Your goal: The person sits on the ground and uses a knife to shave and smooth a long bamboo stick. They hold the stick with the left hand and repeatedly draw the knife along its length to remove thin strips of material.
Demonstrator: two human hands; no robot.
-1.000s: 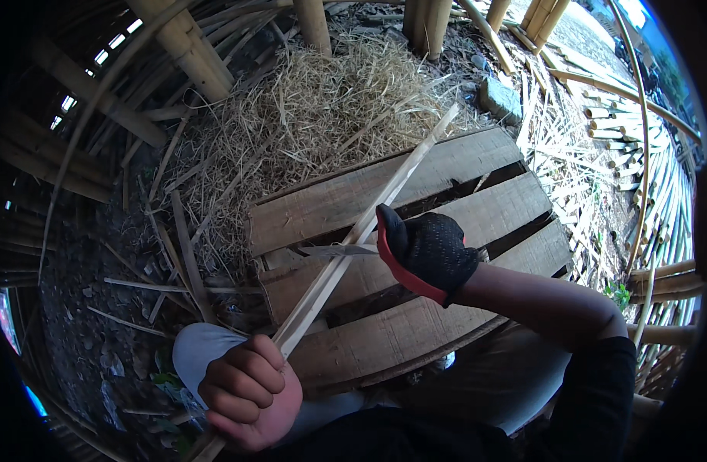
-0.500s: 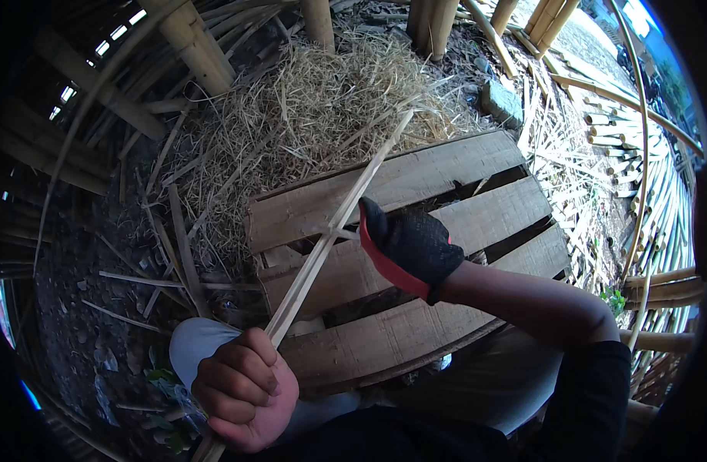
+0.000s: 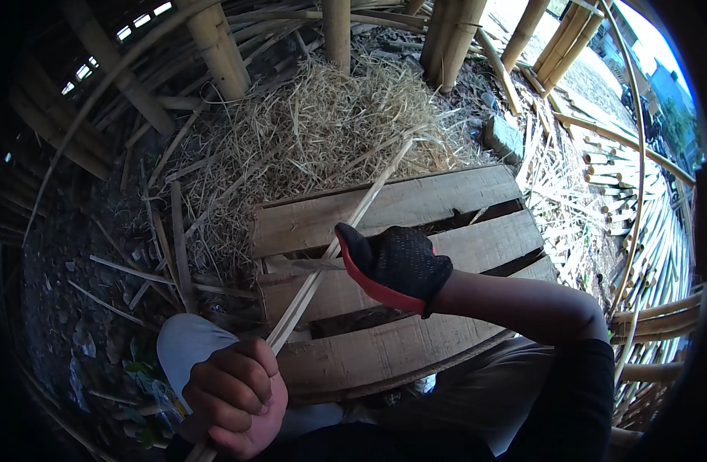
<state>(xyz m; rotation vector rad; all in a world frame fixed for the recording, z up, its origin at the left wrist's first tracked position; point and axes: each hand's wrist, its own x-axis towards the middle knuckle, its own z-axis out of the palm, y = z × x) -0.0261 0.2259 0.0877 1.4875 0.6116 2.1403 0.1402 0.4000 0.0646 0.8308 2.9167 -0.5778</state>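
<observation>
Your bare left hand grips the pale strip just off the near-left corner of the slatted table, seemingly to anchor it as it slants over the slats. Above the table's middle, your gloved right hand is clenched, apparently on a thin blade set crosswise to the strip. The glove hides any handle; blur leaves blade contact unclear, and the strip's near end is cut off.

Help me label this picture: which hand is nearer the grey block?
Right. The gloved right hand is over the slatted platform, on the person's side of the grey block; the bare left hand is farther off, by the platform's near-left corner.
</observation>
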